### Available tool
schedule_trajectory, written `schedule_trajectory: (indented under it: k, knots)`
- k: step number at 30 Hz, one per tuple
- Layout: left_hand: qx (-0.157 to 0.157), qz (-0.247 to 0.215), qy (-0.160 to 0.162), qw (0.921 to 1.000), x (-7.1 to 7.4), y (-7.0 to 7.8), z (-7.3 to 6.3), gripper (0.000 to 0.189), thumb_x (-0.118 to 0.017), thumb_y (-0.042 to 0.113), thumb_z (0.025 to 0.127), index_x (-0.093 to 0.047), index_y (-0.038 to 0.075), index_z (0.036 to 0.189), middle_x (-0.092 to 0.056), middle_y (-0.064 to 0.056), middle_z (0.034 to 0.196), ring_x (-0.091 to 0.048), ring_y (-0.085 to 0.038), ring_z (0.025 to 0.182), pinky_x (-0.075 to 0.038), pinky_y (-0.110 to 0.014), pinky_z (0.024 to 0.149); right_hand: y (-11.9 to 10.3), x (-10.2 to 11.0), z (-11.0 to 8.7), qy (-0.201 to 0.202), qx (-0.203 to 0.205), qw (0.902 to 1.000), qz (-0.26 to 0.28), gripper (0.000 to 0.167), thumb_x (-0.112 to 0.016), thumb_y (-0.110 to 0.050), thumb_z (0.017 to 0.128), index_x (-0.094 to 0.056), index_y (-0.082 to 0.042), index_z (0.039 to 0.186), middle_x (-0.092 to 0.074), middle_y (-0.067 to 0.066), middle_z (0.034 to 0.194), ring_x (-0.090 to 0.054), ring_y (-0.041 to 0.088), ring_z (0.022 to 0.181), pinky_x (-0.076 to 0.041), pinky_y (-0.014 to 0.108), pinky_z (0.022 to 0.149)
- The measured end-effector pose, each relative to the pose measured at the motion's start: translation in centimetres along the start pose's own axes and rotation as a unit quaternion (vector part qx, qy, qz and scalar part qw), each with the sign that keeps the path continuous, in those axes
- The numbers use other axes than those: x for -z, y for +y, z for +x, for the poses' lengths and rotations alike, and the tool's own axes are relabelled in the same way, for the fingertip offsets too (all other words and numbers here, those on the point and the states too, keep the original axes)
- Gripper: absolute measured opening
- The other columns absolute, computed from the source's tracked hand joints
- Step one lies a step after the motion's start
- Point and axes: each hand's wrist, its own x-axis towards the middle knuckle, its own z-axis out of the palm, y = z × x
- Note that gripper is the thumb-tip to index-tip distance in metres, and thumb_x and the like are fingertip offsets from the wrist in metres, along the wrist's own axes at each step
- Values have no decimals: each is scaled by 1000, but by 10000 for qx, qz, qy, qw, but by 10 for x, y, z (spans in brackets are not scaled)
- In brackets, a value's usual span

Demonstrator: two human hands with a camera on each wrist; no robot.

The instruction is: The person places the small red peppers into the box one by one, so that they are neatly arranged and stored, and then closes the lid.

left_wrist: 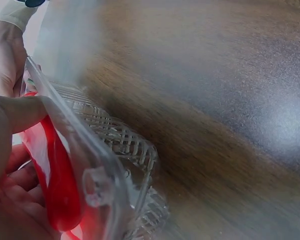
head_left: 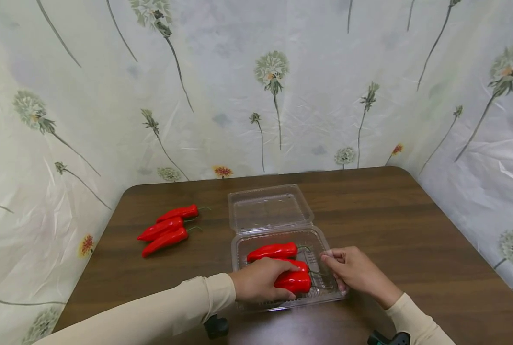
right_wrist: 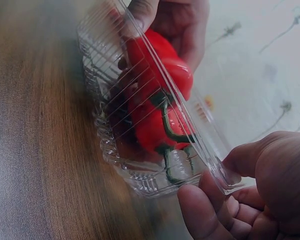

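Observation:
A clear plastic clamshell box (head_left: pixel 325 235) holds three glossy red peppers with green stems. My left hand (head_left: pixel 256 281) reaches in from the left and grips the nearest red pepper (head_left: pixel 298 283), its thumb on the near side and its fingers over the far side. Behind that one, the middle pepper (head_left: pixel 301 265) is partly hidden by the fingers; the farthest pepper (head_left: pixel 273 251) lies free of the hand. At the box's right edge, my right hand (head_left: pixel 355 269) pinches the rim between thumb and fingers, as the right wrist view shows close up.
The box's hinged lid (head_left: pixel 268 207) lies folded back, away from me. Three more red peppers (head_left: pixel 166 228) lie side by side on the brown wooden table (head_left: pixel 368 211) at the left. A flower-patterned sheet (head_left: pixel 222 86) hangs along the table's back and sides.

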Motion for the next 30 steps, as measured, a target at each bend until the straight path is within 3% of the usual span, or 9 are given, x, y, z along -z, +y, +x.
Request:
schedule_trajectory:
  k: [7, 17, 26, 30]
  knots:
    - [154, -30, -28, 9999, -2, 0, 1, 51, -79, 31, 88, -62, 18, 134, -66, 11, 124, -59, 2, 99, -47, -19, 91, 0, 0, -1, 0, 31, 10000, 44, 32, -58, -26, 103, -70, 1, 117, -50, 2, 53, -52, 13, 41, -44, 28, 39]
    - [253, -69, -187, 9995, -1, 2, 0, 44, -78, 20, 86, -68, 17, 128, -67, 14, 116, -55, 2, 94, -46, -17, 89, -1, 0, 0, -33, 10, 10000, 57, 29, -58, -26, 103, -70, 0, 112, -50, 2, 53, -52, 15, 41, -45, 29, 40]
    - [155, 50, -158, 9997, -1, 2, 0, 46, -78, 20, 87, -67, 16, 131, -67, 10, 126, -58, 0, 107, -45, -20, 98, -1, 0, 0, -13, -25, 10000, 78, 29, -59, -26, 103, -70, 0, 110, -50, 2, 54, -52, 15, 42, -45, 29, 40]
    - [127, -48, -152, 9998, 0, 1, -1, 45, -77, 21, 88, -67, 16, 131, -67, 11, 124, -58, -1, 105, -45, -20, 97, -2, 0, 0, -29, -11, 10000, 44, 27, -58, -26, 103, -70, -1, 102, -50, 2, 53, -52, 15, 42, -45, 29, 40]
